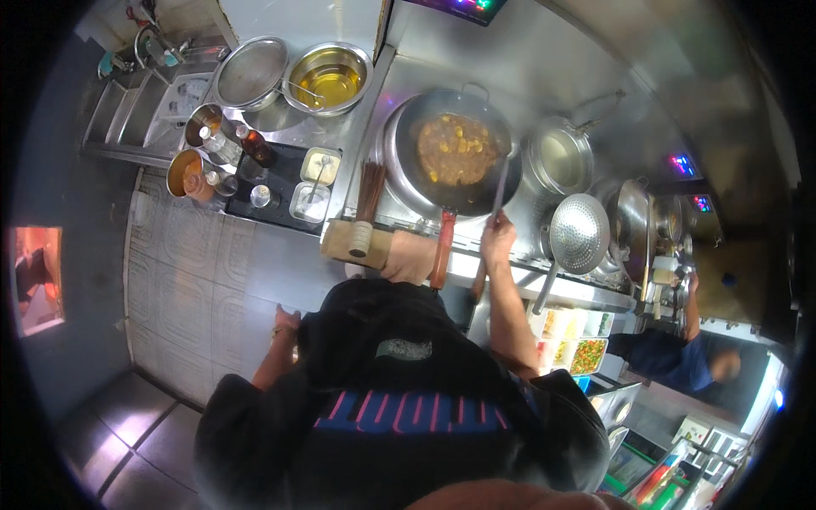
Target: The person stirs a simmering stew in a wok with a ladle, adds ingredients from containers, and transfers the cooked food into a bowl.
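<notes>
My right hand (497, 239) grips the long handle of a cooking ladle (502, 188), whose far end is in a dark wok (421, 175). A reddish-brown stew (456, 153) with yellow pieces lies in the wok, which sits on the stove. The wok's red handle (444, 252) points towards me, left of my right hand. My left hand (288, 319) hangs by my left side, away from the stove, its fingers apart and nothing seen in it. Left of the red handle are a folded tan cloth (411, 255) and a bamboo wok brush (366, 207).
A perforated strainer (579, 233) and a pot (561, 156) stand right of the wok. A bowl of yellow oil (331, 83), bottles (255, 145) and seasoning containers (319, 167) are at left. Trays of chopped ingredients (588, 356) sit at lower right. Another person (676, 357) works at far right.
</notes>
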Tool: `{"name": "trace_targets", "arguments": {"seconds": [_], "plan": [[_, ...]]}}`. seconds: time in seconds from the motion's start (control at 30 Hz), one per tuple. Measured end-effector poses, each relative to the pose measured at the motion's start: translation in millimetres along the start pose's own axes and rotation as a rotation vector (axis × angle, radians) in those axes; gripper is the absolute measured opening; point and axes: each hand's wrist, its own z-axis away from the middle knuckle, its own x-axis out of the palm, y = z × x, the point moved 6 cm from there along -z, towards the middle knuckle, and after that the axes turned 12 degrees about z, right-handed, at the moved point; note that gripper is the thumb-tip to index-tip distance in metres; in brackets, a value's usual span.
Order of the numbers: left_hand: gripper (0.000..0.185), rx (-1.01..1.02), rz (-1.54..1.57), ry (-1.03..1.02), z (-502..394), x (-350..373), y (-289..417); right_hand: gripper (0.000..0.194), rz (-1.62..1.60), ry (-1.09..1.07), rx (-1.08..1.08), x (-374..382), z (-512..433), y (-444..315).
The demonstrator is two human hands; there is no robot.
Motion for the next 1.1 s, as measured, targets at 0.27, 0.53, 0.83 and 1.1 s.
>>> {"name": "trace_targets", "arguments": {"seconds": [0.27,0.53,0.83,1.1], "plan": [[0.101,0.072,0.034,0.016,2.7,28.0,25.5,0.029,-0.584,-0.507,0.423,-47.2,-44.2,-60.7],[0.097,-0.051,-0.024,0.011,67.6,38.0,50.1,0.048,0.026,-0.25,-0.495,-35.1,-26.0,-83.1],[0.098,-0.099,-0.075,0.05,81.0,61.6,35.4,0.043,0.013,-0.452,-0.398,-112.9,22.5,-39.3],[0.101,-0.038,-0.008,0.078,76.3,87.0,11.6,0.038,-0.102,-0.288,-0.143,-55.4,1.1,-57.0]]}}
